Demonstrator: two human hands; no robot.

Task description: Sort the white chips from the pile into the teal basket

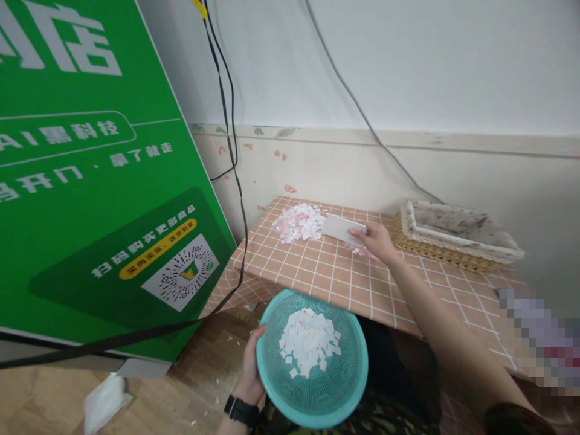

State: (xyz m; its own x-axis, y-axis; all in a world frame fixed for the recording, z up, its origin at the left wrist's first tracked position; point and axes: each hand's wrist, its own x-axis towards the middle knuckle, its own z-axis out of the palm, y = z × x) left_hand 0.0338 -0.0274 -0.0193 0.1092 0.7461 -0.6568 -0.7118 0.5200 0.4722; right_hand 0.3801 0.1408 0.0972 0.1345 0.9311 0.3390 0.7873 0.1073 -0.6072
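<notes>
My left hand (251,365) is closed on the left rim of a round turquoise plastic basket (333,396). A heap of small white paper scraps (309,339) lies inside the basket, which I hold just below the table's front edge. Over the table, my right hand (377,241) grips a flat white rectangular piece (338,227) by its right end; its exact kind is unclear. The left end of this piece meets the right side of a pile of white and pink paper scraps (299,223). More pink scraps (364,252) show under and beside my right hand.
A checked brown cloth covers the table (312,266). At its back right stands a cloth-lined wicker basket (457,232). A green sign panel (113,181) fills the left, with a dark strap (242,241) hanging before it. A white bag (105,403) lies on the floor.
</notes>
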